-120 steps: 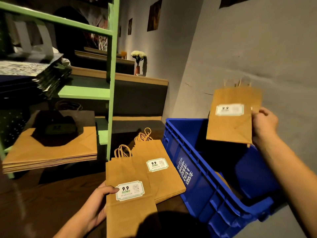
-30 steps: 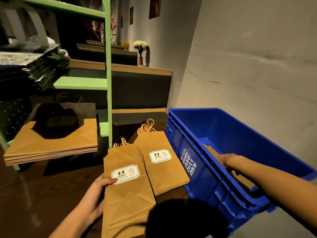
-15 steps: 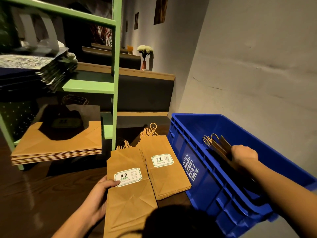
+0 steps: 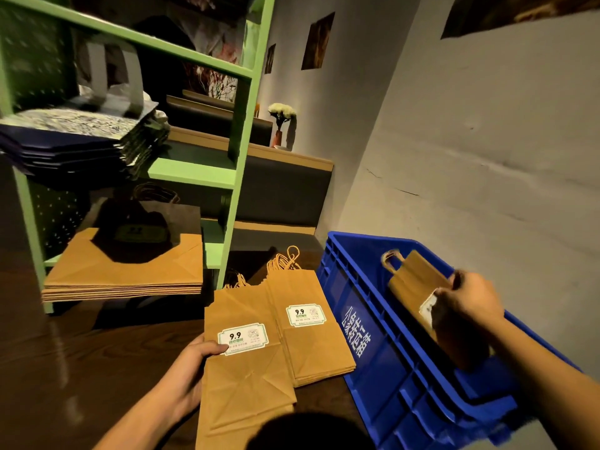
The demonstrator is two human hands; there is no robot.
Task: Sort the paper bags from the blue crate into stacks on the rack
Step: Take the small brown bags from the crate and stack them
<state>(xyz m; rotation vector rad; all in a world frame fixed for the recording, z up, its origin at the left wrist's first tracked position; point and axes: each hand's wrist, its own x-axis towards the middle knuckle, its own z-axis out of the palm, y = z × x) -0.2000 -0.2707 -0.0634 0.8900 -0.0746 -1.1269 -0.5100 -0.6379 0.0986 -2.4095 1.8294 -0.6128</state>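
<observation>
My right hand [image 4: 469, 302] grips a brown paper bag [image 4: 415, 280] with a white label, lifted above the inside of the blue crate [image 4: 373, 345] at the right, handle end pointing away. My left hand [image 4: 191, 362] holds a bundle of labelled brown bags [image 4: 243, 368] at its left edge, thumb beside the label. Next to it, a second stack of the same bags [image 4: 308, 326] lies against the crate's side. The green rack [image 4: 240, 125] stands at the left, with a stack of larger brown bags [image 4: 126, 271] on its low shelf.
A dark bag [image 4: 146, 225] lies on top of the large brown stack. Patterned dark bags [image 4: 81, 138] with white handles fill the shelf above. A grey wall rises right behind the crate. A bench with a flower vase [image 4: 281, 125] stands beyond the rack.
My right hand went down into the crate and has come up gripping one brown bag. My left hand has kept hold of its bundle.
</observation>
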